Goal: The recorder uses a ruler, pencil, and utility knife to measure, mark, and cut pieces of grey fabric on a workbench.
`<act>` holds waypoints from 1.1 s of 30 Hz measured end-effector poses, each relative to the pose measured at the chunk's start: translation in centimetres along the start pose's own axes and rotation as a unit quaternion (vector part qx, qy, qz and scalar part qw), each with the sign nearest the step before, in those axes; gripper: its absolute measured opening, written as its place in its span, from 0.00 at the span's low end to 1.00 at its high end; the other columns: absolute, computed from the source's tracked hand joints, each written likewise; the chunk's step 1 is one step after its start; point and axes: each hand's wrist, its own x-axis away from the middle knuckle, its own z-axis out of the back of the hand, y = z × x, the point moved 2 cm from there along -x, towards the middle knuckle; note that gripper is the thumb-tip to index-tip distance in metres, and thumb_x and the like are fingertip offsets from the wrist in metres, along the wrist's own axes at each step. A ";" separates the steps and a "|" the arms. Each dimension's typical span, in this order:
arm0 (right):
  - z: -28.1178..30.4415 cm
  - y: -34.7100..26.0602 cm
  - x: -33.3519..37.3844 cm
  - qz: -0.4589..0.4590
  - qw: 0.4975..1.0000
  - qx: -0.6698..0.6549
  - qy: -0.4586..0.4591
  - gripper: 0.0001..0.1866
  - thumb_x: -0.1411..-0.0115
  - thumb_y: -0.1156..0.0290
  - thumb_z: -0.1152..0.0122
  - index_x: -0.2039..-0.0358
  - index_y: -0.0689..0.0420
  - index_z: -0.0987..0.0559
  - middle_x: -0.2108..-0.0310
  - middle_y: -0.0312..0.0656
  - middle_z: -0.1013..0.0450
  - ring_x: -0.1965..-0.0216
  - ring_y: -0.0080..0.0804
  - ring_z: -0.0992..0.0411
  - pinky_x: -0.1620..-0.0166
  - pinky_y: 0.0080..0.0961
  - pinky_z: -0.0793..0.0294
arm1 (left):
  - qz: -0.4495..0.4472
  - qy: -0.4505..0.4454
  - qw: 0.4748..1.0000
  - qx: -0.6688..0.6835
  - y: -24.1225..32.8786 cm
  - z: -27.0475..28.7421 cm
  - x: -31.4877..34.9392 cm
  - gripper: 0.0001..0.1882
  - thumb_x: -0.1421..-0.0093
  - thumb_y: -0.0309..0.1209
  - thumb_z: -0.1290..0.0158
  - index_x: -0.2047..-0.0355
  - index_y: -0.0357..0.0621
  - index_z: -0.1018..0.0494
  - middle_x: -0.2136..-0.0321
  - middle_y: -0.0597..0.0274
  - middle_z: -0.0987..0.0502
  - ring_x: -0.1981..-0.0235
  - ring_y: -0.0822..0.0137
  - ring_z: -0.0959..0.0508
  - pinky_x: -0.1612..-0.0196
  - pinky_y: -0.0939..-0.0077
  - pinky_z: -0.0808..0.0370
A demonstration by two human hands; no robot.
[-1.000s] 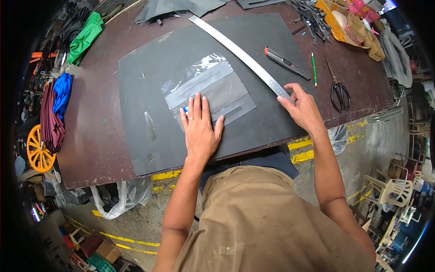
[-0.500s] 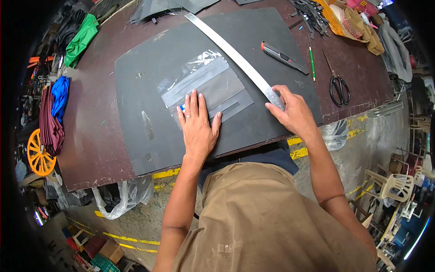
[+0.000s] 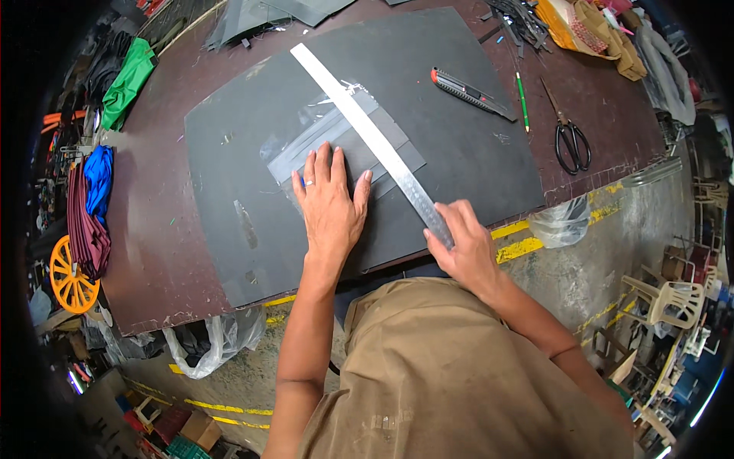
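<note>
My left hand (image 3: pixel 332 200) lies flat, fingers stretched out, on a grey fabric piece with a clear plastic sheet (image 3: pixel 302 145) at its far side. With my right hand (image 3: pixel 466 249) I grip the near end of a long metal ruler (image 3: pixel 375 141). The ruler slants from far left to near right and passes over the right part of the fabric piece. Beneath it all is a large dark grey cutting mat (image 3: pixel 237 168). A red-and-grey utility knife (image 3: pixel 472 93) rests on the mat at the far right.
Right of the mat lie a green pencil (image 3: pixel 522 103) and black-handled scissors (image 3: pixel 572 145) on the brown table (image 3: pixel 149 229). Dark scraps (image 3: pixel 520 23) and a cardboard box (image 3: pixel 600 34) sit at the far right. Green cloth (image 3: pixel 130 80) and an orange wheel (image 3: pixel 74 274) are at the left.
My right hand has brought the ruler left and nearer, from beside the fabric piece to across it. My left hand stays flat on the piece.
</note>
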 end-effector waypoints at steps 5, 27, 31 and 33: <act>0.5 0.7 0.9 0.018 1.000 0.017 0.000 0.25 0.39 0.72 0.27 0.45 0.65 0.23 0.55 0.49 0.27 0.62 0.52 0.20 0.62 0.43 0.18 | -0.039 0.024 0.997 0.058 -0.4 -1.7 -4.3 0.31 0.29 0.44 0.41 0.33 0.37 0.29 0.30 0.47 0.33 0.26 0.43 0.37 0.24 0.35 0.46; 2.7 7.1 0.1 0.046 0.998 0.037 0.011 0.27 0.40 0.72 0.23 0.42 0.66 0.21 0.55 0.48 0.26 0.68 0.43 0.23 0.67 0.37 0.20 | -0.054 0.050 0.997 0.029 3.1 -7.4 -7.3 0.34 0.30 0.46 0.39 0.30 0.43 0.30 0.29 0.57 0.30 0.26 0.48 0.35 0.23 0.41 0.46; 2.7 7.7 0.1 0.053 0.998 0.037 0.018 0.27 0.40 0.71 0.22 0.43 0.65 0.20 0.55 0.48 0.26 0.68 0.43 0.23 0.67 0.37 0.20 | -0.060 0.049 0.997 0.018 3.2 -7.6 -7.4 0.34 0.31 0.47 0.39 0.30 0.43 0.30 0.29 0.58 0.30 0.26 0.48 0.35 0.23 0.41 0.46; 2.6 7.9 0.2 0.054 0.998 0.037 0.021 0.27 0.40 0.71 0.22 0.42 0.65 0.20 0.55 0.48 0.27 0.68 0.42 0.23 0.67 0.37 0.20 | -0.061 0.051 0.997 0.015 3.1 -7.8 -7.4 0.35 0.30 0.47 0.39 0.30 0.43 0.30 0.29 0.59 0.30 0.26 0.48 0.35 0.23 0.41 0.46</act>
